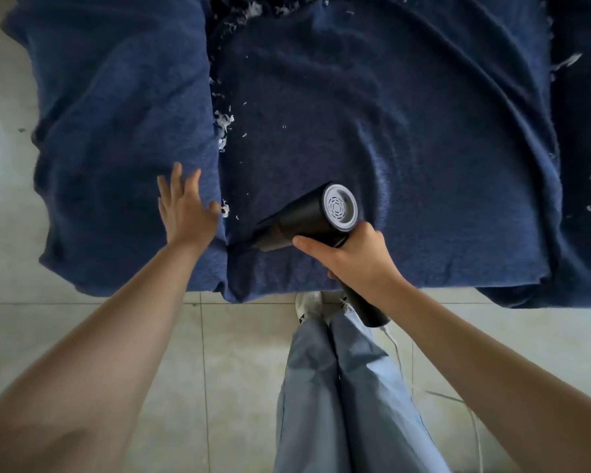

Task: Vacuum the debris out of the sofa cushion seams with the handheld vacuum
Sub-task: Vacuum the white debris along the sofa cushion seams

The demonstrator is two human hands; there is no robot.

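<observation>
A dark blue sofa seat cushion (389, 114) fills the upper view, with a blue armrest (116, 131) to its left. White debris (223, 122) lies in scraps along the seam between them and at the back seam (253, 10). My right hand (359, 257) grips the handle of a black handheld vacuum (307, 216); its nozzle points down-left into the near end of the seam. My left hand (185, 206) rests with straight fingers on the armrest beside the seam, close to a small white scrap (225, 209).
More white scraps (567, 61) lie along the right seam. A white cord (423, 387) trails from the vacuum's handle across the pale tiled floor (82, 319). My legs in light blue trousers (338, 387) and white shoes stand against the sofa's front edge.
</observation>
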